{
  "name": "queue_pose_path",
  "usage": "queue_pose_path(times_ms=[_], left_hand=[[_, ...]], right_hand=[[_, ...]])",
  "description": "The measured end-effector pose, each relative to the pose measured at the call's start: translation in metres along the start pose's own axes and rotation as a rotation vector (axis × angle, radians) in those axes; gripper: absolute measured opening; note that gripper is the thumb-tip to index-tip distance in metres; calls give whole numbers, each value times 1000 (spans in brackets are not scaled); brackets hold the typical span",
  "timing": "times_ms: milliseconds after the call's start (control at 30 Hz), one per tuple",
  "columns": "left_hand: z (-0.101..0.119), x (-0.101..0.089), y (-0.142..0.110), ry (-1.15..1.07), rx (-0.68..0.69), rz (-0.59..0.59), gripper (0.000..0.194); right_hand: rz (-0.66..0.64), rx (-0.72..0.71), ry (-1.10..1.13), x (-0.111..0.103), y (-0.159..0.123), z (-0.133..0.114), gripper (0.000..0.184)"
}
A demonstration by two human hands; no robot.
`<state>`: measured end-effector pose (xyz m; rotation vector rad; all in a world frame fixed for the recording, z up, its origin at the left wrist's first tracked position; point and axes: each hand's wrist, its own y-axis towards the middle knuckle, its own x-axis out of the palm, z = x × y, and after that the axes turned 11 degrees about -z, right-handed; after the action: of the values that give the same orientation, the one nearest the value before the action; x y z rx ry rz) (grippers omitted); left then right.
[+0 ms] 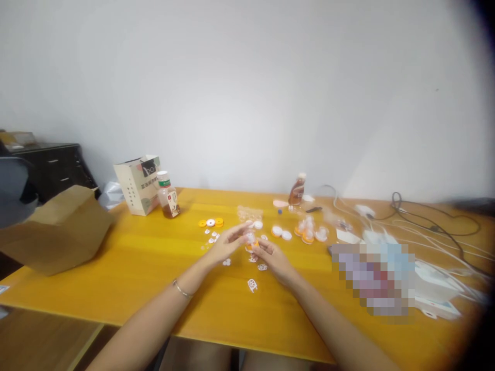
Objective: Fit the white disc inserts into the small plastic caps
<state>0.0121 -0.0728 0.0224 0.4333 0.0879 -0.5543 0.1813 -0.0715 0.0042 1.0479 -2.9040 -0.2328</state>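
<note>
Small plastic piece: the small plastic piece (251, 241), clear above and orange below, is held up between the hands, over the middle of the surface (154, 299).
Left hand: the left hand (226, 245) comes in from the left, thumb and fingertips pinching the clear upper part.
Right hand: the right hand (275, 260) pinches the orange lower part from the near right; blur softens the fingertips, so the exact contact is hard to read.
Weight: it looks very light, so fingertips alone should carry it.
Stiffness: the orange part seems firm; the clear part is probably thinner, and might dent or crack under a hard squeeze.
Slip: both parts look smooth, so dry pads and a light, even pinch would suit.
Best hold: the orange rim seems the sturdier grip, with the clear part steadied lightly from the sides.
Spoked pieces: the white spoked piece (252, 285) lies flat at the near side, another spoked piece (262, 267) farther off, close to the right hand; their thin spokes look easy to bend, so the outer rim is the safer hold.
Discs: white and orange discs (210, 222) lie at the far left of the hands, and look stiff enough for an edge pinch.
Domed pieces: the cluster of domed pieces (307, 236) sits to the right, and would likely roll or scatter if nudged.
</note>
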Motion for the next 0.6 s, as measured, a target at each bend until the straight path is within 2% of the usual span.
queue_pose_path(times_ms=[133,233,367,600], left_hand=[[-14,4,4,35,-59,155,40],[-18,5,5,43,-82,183,28],[-12,5,2,5,-33,111,27],[3,5,-2,-159,-24,-70,38]], right_hand=[[26,-4,-17,2,2,-1,31],[18,-8,-21,3,1,-1,32],[-21,19,-5,3,-1,-1,25],[-103,25,241,4,-5,2,28]])
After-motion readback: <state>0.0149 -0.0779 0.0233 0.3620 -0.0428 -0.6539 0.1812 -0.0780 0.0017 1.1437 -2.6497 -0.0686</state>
